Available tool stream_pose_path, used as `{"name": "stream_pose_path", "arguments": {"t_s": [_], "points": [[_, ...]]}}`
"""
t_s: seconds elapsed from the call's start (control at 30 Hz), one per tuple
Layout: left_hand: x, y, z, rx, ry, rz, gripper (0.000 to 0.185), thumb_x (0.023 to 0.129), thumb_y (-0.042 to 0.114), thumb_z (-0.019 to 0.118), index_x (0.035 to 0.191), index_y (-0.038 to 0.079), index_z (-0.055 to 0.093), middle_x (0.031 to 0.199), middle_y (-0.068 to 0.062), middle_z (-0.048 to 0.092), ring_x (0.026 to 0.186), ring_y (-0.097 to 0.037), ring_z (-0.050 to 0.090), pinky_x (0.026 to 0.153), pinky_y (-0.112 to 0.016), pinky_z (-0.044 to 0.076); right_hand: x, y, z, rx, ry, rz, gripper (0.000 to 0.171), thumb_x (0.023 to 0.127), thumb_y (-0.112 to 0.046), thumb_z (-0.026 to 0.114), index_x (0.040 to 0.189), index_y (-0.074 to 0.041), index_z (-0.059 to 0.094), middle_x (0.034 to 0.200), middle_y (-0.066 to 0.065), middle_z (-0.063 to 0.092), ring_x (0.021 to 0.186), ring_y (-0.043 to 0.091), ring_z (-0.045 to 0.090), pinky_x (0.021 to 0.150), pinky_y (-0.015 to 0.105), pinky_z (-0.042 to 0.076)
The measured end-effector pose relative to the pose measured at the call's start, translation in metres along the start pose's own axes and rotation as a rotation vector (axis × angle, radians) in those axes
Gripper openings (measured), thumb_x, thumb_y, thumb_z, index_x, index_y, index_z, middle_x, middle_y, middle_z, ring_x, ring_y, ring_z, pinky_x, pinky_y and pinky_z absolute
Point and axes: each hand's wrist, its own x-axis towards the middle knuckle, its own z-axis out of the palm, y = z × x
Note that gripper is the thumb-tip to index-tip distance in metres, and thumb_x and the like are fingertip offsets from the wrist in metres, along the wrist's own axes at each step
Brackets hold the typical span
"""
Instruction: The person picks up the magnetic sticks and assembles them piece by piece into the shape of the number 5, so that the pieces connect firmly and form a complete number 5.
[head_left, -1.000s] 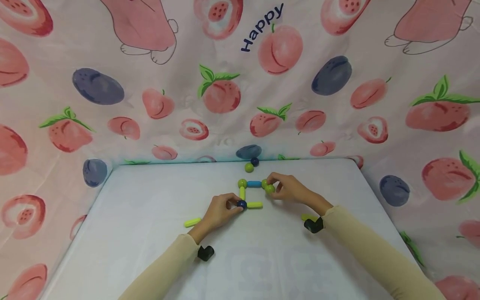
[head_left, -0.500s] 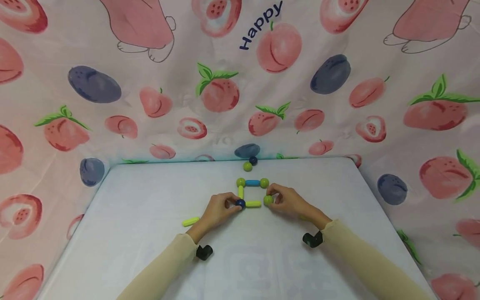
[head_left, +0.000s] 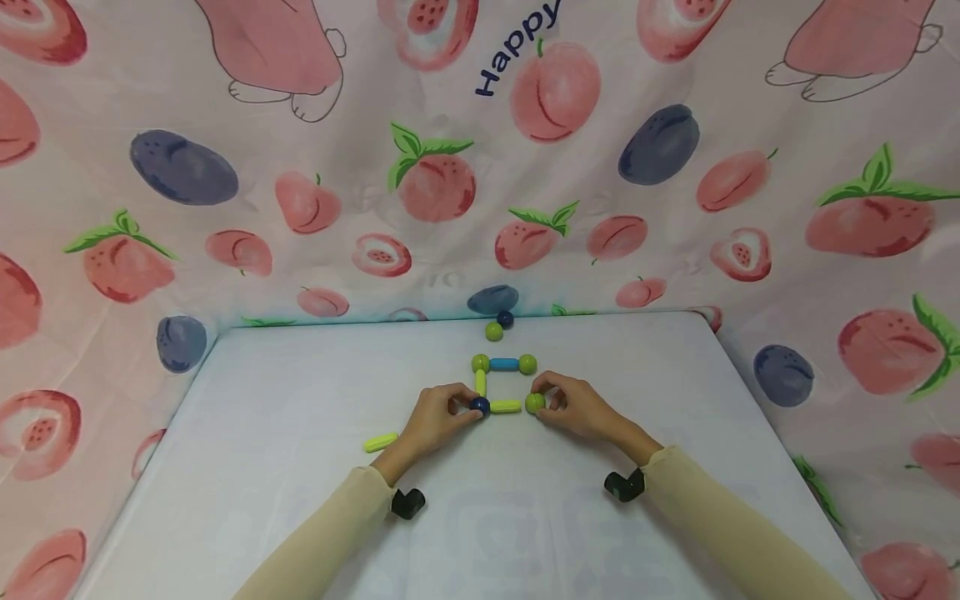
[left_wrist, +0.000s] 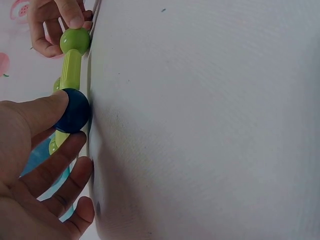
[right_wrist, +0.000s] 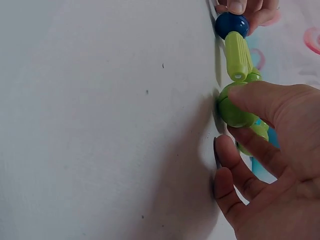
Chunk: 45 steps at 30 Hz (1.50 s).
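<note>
On the white table (head_left: pixel 300 467) lies a partial square of magnetic rods and balls. My left hand (head_left: pixel 468 407) pinches the dark blue ball (head_left: pixel 480 406) at its near left corner, which shows between thumb and finger in the left wrist view (left_wrist: pixel 72 111). My right hand (head_left: pixel 543 401) pinches a green ball (head_left: pixel 535 403) at the right end of the near yellow-green rod (head_left: pixel 506 407). The right wrist view shows that green ball (right_wrist: pixel 235 111) close to the rod's tip (right_wrist: pixel 237 56). A second yellow-green rod (head_left: pixel 481 383) runs back to a green ball (head_left: pixel 481 363), a blue rod (head_left: pixel 505 364) and another green ball (head_left: pixel 527 363).
A loose green ball (head_left: pixel 493 332) and a dark blue ball (head_left: pixel 506 318) sit near the table's far edge. A spare yellow-green rod (head_left: pixel 381 442) lies left of my left wrist. Fruit-print cloth (head_left: pixel 225 208) hangs round the table on three sides.
My right hand carried the green ball from beside the far right corner down to the right end of the near rod. The left hand stayed on the blue ball.
</note>
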Motion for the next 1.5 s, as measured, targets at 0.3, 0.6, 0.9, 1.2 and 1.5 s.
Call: {"name": "stream_pose_path", "arguments": {"t_s": [0.3,0.6,0.9,1.2,1.5], "points": [[0.001,0.002,0.001,0.006,-0.012,0.004,0.022,0.090,0.018,0.082,0.110,0.011,0.076,0.095,0.002,0.075,0.079,-0.023,0.057,0.067,-0.027,0.042,-0.001,0.002,0.001,0.006,0.019,-0.037,0.030,0.091,-0.009,0.078,0.119,-0.012,0.065,0.116,0.005,0.069,0.083,0.015,0.061,0.075,0.028,0.050],[0.003,0.002,0.005,0.022,-0.008,0.013,0.022,0.089,0.020,0.082,0.109,0.012,0.076,0.094,0.003,0.075,0.078,-0.023,0.058,0.067,-0.027,0.043,-0.001,0.001,0.001,0.004,0.015,-0.012,0.031,0.092,-0.009,0.077,0.120,-0.013,0.065,0.117,0.004,0.069,0.086,0.015,0.063,0.077,0.029,0.051],[0.004,0.004,0.006,0.035,-0.003,-0.004,0.022,0.089,0.020,0.083,0.109,0.013,0.076,0.094,0.003,0.075,0.079,-0.022,0.058,0.068,-0.027,0.042,-0.002,0.001,-0.001,0.012,0.005,-0.019,0.031,0.092,-0.010,0.077,0.120,-0.012,0.064,0.118,0.005,0.070,0.086,0.016,0.063,0.077,0.029,0.051],[0.010,0.005,0.007,0.045,0.002,-0.014,0.020,0.090,0.019,0.082,0.108,0.014,0.075,0.095,0.003,0.075,0.081,-0.021,0.058,0.070,-0.029,0.043,0.001,0.002,-0.002,0.001,0.005,0.000,0.032,0.093,-0.010,0.077,0.121,-0.014,0.064,0.120,0.005,0.069,0.088,0.015,0.064,0.080,0.031,0.053],[0.017,0.008,0.005,0.037,0.017,-0.006,0.022,0.089,0.016,0.082,0.109,0.010,0.075,0.095,-0.001,0.075,0.079,-0.019,0.056,0.069,-0.030,0.043,0.008,0.004,-0.005,0.002,0.024,0.061,0.032,0.093,-0.011,0.077,0.123,-0.017,0.064,0.124,0.003,0.068,0.091,0.015,0.062,0.081,0.033,0.051]]}}
